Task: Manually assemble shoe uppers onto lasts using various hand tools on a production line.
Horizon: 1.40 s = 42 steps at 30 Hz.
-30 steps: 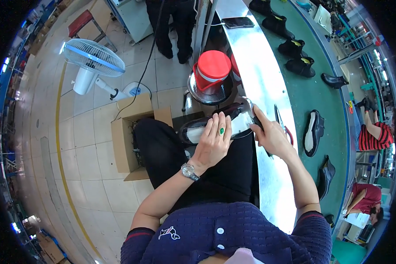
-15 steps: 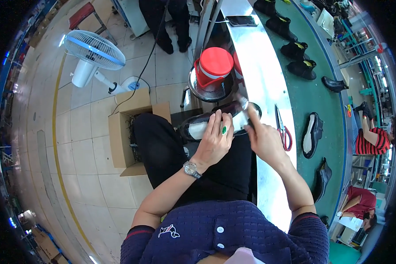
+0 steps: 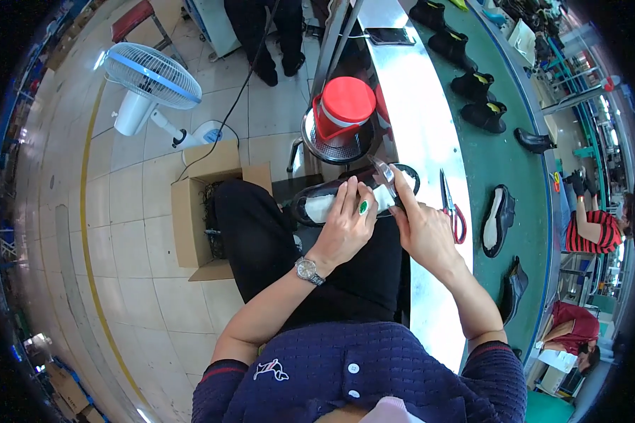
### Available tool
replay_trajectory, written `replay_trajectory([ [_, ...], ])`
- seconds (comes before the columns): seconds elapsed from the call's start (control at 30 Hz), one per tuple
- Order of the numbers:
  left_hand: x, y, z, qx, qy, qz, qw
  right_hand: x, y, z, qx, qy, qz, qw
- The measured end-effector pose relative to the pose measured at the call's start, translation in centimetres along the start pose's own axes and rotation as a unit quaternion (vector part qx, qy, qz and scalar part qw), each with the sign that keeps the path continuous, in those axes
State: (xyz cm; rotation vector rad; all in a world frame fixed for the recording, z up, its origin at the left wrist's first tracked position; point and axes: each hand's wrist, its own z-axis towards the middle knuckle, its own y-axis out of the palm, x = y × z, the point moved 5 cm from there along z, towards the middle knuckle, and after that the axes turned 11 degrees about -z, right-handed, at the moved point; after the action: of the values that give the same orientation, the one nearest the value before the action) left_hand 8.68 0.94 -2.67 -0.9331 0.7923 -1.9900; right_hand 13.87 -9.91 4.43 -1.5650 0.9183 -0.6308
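Note:
A dark shoe upper (image 3: 316, 209) with a white underside lies across my lap, its underside turned up. My left hand (image 3: 347, 220) is pressed over its middle, fingers together and thumb hidden, gripping it; a green-stoned ring and a watch are on that hand and wrist. Closed in my right hand (image 3: 425, 236) is what looks like a hammer (image 3: 383, 172), its shiny metal head over the shoe's right part; most of its handle is hidden by the fingers. Scissors with red handles (image 3: 458, 220) lie on the metal ledge just right of my right hand.
The metal ledge (image 3: 430, 106) carries a phone (image 3: 390, 36). Beyond it, a green conveyor belt (image 3: 473, 158) holds several dark shoes and boots. Ahead, a red lidded bucket (image 3: 348, 100) stands on a stool. An open carton (image 3: 188, 229) and a fan (image 3: 152, 77) are at left.
The hammer head, blurred before, now shows more sharply and a little lower over the shoe. My right fingers have shifted slightly; my left hand keeps its hold.

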Motion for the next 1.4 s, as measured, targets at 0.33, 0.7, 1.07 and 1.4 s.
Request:
replay_trajectory([
  [0.33,-5.5,-3.9,2.2,-0.126,-0.189,-0.247,0.942,1.3,1.8,-1.3,-0.137,0.0,0.335,0.932],
  [0.7,-6.7,-4.5,1.9,-0.141,-0.272,-0.371,0.877,-1.5,2.8,-1.4,-0.303,0.054,0.488,0.817],
  [1.07,-2.7,-3.9,-0.9,-0.051,-0.034,-0.036,0.997,-1.2,1.2,-1.5,-0.251,-0.015,0.294,0.922],
  [1.4,-2.1,-3.0,-0.5,-0.117,0.01,0.117,0.986,-1.6,1.4,1.1,0.004,-0.034,0.007,0.999],
])
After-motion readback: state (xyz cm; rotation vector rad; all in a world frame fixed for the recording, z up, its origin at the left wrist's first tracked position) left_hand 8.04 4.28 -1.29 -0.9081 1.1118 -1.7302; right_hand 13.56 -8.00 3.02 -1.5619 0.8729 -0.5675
